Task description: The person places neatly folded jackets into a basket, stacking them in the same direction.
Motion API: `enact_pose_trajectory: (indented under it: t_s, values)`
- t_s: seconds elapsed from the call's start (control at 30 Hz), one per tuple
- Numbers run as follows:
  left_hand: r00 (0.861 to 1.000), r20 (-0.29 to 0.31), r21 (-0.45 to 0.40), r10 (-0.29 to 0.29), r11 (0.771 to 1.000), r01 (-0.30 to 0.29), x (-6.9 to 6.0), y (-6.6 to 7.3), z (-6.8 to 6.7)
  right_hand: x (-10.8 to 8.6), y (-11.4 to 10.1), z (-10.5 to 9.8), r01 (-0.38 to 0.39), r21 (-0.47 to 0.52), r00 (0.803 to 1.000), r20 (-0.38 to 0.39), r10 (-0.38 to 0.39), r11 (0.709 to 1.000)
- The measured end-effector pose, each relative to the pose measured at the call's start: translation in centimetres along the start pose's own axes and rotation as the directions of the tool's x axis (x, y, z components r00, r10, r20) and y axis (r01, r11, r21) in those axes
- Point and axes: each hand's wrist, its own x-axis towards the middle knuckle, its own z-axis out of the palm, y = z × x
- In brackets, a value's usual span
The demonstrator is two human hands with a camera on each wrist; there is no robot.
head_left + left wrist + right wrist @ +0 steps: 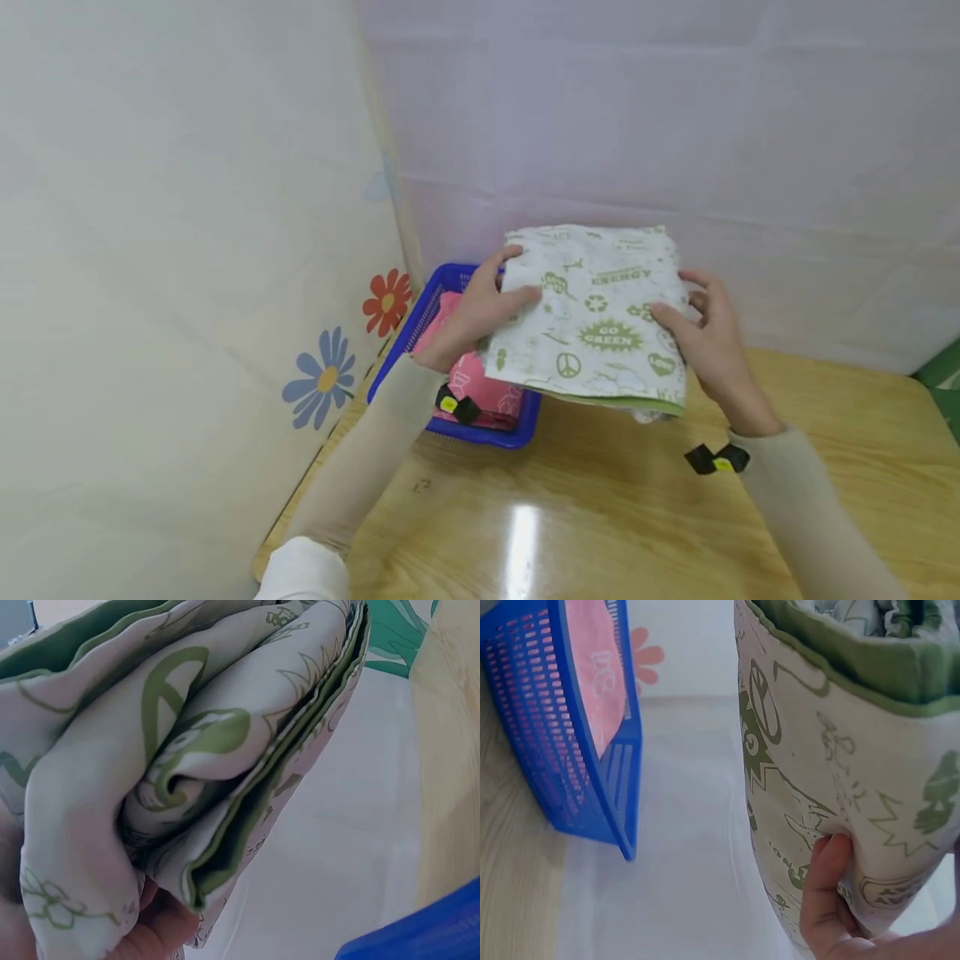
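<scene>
A folded white cloth with green print and a green edge is held up between both hands, over the table and the right side of a blue basket. My left hand grips its left side, thumb on top and fingers underneath. On the right side, my right hand pinches it with the thumb on the front. The left wrist view shows the rolled layers of the cloth from the edge. In the right wrist view, a fingertip of the right hand presses into the cloth.
The blue plastic basket stands on the wooden table at the left, near the back wall. Inside lies a folded pink cloth with white print. A pale side wall with flower pictures borders the table's left edge.
</scene>
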Motion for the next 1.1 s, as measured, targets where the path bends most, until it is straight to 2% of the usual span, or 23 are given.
enact_pose_trajectory:
  t_s: [0.13,0.3,0.5,0.73,0.9,1.03,1.1]
  values:
    - [1.000,-0.003,0.018,0.011,1.000,-0.011,0.0,-0.2,-1.5,0.5,-0.2,1.2,0.005,0.001,1.000,0.020,-0.005,1.000]
    - [0.999,0.031,-0.024,-0.014,1.000,0.015,-0.1,-0.7,-4.0,1.1,-0.2,3.2,-0.016,0.034,0.999,0.049,0.015,0.999]
    - [0.999,0.022,0.000,-0.041,0.999,0.041,-0.4,-1.4,-7.1,1.9,0.2,6.4,-0.023,0.060,0.998,0.066,0.019,0.998]
    - [0.997,-0.008,0.050,-0.076,0.996,0.076,-0.3,-3.3,-10.3,2.7,1.1,10.1,-0.054,0.056,0.994,0.099,0.048,0.997]
    - [0.995,0.002,0.090,-0.103,0.991,0.103,0.0,-4.8,-11.7,3.0,2.0,12.1,-0.102,0.072,0.991,0.099,0.094,0.992]
    - [0.992,0.014,0.164,-0.127,0.979,0.123,0.5,-6.1,-13.0,3.1,2.6,13.8,-0.123,0.073,0.988,0.098,0.116,0.990]
    - [0.989,0.026,0.193,-0.143,0.972,0.135,0.6,-6.7,-13.7,3.2,3.1,14.7,-0.127,0.044,0.988,0.093,0.123,0.991]
